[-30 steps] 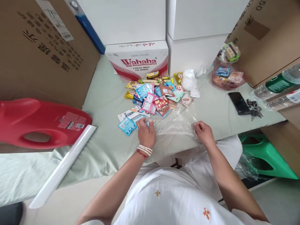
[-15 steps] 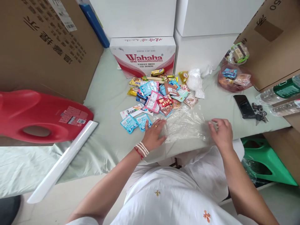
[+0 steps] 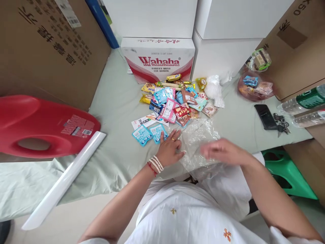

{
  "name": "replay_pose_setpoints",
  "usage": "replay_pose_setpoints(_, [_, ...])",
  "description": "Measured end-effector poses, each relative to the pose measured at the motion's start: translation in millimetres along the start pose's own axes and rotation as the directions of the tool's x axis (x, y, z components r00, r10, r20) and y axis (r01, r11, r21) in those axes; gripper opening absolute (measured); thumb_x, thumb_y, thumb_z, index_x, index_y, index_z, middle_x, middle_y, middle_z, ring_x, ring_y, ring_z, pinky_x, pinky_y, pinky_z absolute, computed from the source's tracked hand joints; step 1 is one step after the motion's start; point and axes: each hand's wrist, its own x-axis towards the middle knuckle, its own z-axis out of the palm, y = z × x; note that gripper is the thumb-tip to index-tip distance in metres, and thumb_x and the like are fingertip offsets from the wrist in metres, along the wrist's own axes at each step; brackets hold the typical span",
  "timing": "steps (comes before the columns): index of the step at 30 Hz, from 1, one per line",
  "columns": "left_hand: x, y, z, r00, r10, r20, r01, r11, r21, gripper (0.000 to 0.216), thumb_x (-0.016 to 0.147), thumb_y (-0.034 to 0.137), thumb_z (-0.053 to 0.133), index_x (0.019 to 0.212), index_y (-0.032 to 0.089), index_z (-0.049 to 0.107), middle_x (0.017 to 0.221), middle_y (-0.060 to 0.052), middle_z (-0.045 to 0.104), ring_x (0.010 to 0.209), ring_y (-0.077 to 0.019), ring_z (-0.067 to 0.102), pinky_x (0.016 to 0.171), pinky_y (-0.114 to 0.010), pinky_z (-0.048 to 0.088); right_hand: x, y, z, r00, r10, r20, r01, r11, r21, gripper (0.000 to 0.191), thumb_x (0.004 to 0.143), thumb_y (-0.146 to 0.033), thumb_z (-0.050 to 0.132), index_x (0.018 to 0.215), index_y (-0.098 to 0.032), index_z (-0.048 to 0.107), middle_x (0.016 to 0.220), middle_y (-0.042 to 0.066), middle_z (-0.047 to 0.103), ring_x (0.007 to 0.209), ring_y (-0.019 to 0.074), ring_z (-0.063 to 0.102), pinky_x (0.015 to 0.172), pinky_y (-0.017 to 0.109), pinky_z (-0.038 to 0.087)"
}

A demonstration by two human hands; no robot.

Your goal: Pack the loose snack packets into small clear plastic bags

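My left hand lies on the table with its fingers spread, touching the left edge of a clear plastic bag. The bag lies crinkled and flat, its near end hanging over the table edge. Over its right side is my right hand, blurred by motion, its fingers stretched out to the left and holding nothing I can see. Just beyond my left fingertips are two light-blue packets. A heap of small wrapped snacks, with a pink packet and a red packet, lies behind the bag.
A Wahaha water carton stands behind the snacks. Bundled white plastic lies to their right. Further right are a reddish basket, a phone, keys and bottles. A red jug and white strip lie left.
My right hand has swung left from beside the bag to over it. The bag's near end has shifted toward me, past the table edge. My left hand stays nearly in place.
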Motion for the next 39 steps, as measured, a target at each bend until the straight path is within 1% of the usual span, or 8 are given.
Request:
replay_pose_setpoints(2, [-2, -1, -4, 0.997, 0.02, 0.073, -0.02, 1.0, 0.009, 0.032, 0.077, 0.047, 0.078, 0.085, 0.022, 0.059, 0.17, -0.012, 0.03, 0.159, -0.0363, 0.019, 0.121, -0.075, -0.004, 34, 12, -27, 0.927, 0.066, -0.369, -0.142, 0.973, -0.181, 0.031, 0.1, -0.038, 0.054, 0.108, -0.018, 0.075, 0.096, 0.007, 0.075, 0.084, 0.0197, 0.066, 0.078, 0.03, 0.05])
replay_pose_setpoints(4, [-3, -2, -9, 0.99, 0.038, 0.139, -0.041, 0.999, 0.014, 0.041, 0.071, 0.05, 0.083, 0.09, 0.022, 0.06, 0.171, -0.015, 0.025, 0.16, -0.0381, 0.015, 0.121, -0.075, -0.004, 79, 23, -41, 0.873, 0.062, -0.483, -0.225, 0.931, -0.287, 0.027, 0.096, -0.031, 0.055, 0.107, -0.017, 0.076, 0.096, 0.008, 0.074, 0.087, 0.0232, 0.066, 0.082, 0.035, 0.051])
replay_pose_setpoints(11, [-3, -8, -10, 0.982, 0.094, 0.164, -0.097, 0.995, 0.01, 0.056, 0.063, 0.057, 0.088, 0.099, 0.023, 0.061, 0.172, -0.017, 0.022, 0.16, -0.0406, 0.014, 0.121, -0.075, -0.006, 181, 20, -43, 0.955, -0.097, -0.281, -0.135, 0.699, -0.702, 0.067, 0.079, -0.013, 0.068, 0.146, -0.013, 0.056, 0.146, 0.018, 0.055, 0.13, 0.0341, 0.052, 0.109, 0.043, 0.042])
replay_pose_setpoints(16, [-6, -14, -3, 0.986, 0.14, 0.095, -0.139, 0.99, -0.02, 0.055, 0.063, 0.056, 0.088, 0.099, 0.024, 0.062, 0.171, -0.016, 0.025, 0.159, -0.039, 0.018, 0.121, -0.074, -0.006, 169, 20, -87, 0.934, -0.046, -0.354, -0.192, 0.771, -0.607, 0.032, 0.078, -0.026, 0.074, 0.106, -0.013, 0.074, 0.104, 0.012, 0.07, 0.103, 0.0299, 0.061, 0.092, 0.038, 0.047])
replay_pose_setpoints(21, [-10, -6, 7, 0.992, 0.125, 0.033, -0.124, 0.992, -0.031, 0.055, 0.063, 0.057, 0.089, 0.098, 0.023, 0.063, 0.17, -0.017, 0.026, 0.16, -0.0384, 0.015, 0.122, -0.073, -0.008, 158, 19, -98, 0.842, 0.099, -0.53, -0.23, 0.955, -0.187, 0.052, 0.076, -0.059, 0.074, 0.102, -0.014, 0.071, 0.083, 0.002, 0.066, 0.073, 0.0164, 0.054, 0.068, 0.028, 0.042])
replay_pose_setpoints(27, [-18, 9, 14, 0.995, 0.091, 0.035, -0.09, 0.996, -0.028, 0.056, 0.063, 0.056, 0.089, 0.099, 0.021, 0.063, 0.171, -0.02, 0.021, 0.161, -0.0402, 0.008, 0.122, -0.074, -0.002, 179, 19, -50, 0.937, 0.192, -0.291, -0.332, 0.749, -0.574, 0.04, 0.087, -0.05, 0.066, 0.103, -0.014, 0.072, 0.093, 0.009, 0.071, 0.086, 0.0232, 0.061, 0.081, 0.033, 0.042])
replay_pose_setpoints(31, [-19, 6, 12, 0.993, 0.109, 0.047, -0.108, 0.994, -0.022, 0.057, 0.063, 0.056, 0.09, 0.098, 0.022, 0.063, 0.171, -0.02, 0.022, 0.161, -0.0393, 0.009, 0.123, -0.073, -0.003, 185, 20, -41, 0.903, 0.307, -0.301, -0.429, 0.593, -0.681, 0.057, 0.083, -0.053, 0.07, 0.123, -0.012, 0.068, 0.111, 0.017, 0.073, 0.105, 0.0321, 0.063, 0.094, 0.04, 0.043])
replay_pose_setpoints(39, [-18, 5, 14, 0.994, 0.092, 0.054, -0.092, 0.996, -0.013, 0.058, 0.062, 0.06, 0.088, 0.097, 0.022, 0.062, 0.171, -0.018, 0.021, 0.16, -0.0399, 0.012, 0.122, -0.074, -0.002, 165, 24, -77, 0.801, 0.323, -0.505, -0.519, 0.794, -0.316, 0.043, 0.073, -0.049, 0.081, 0.101, -0.018, 0.074, 0.091, 0.006, 0.073, 0.081, 0.0224, 0.064, 0.073, 0.032, 0.049])
